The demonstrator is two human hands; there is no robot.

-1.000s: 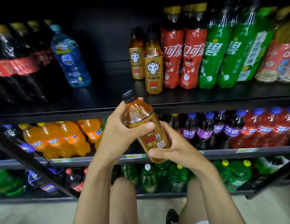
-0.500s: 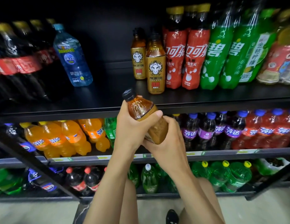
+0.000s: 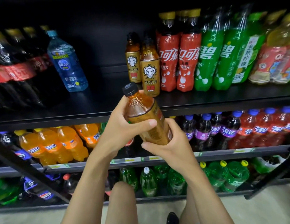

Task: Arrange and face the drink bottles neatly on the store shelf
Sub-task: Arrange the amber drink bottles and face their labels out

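Amber ribbed plastic bottle [image 3: 146,117], gold-labelled, gripped by both hands [image 3: 146,135].

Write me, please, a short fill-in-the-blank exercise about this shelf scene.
The left hand and right hand grip a bottle whose cap is ____. Two matching bottles stand left of the ____ cola bottles. The water bottle has a ____ cap.
Missing: black; red; blue.
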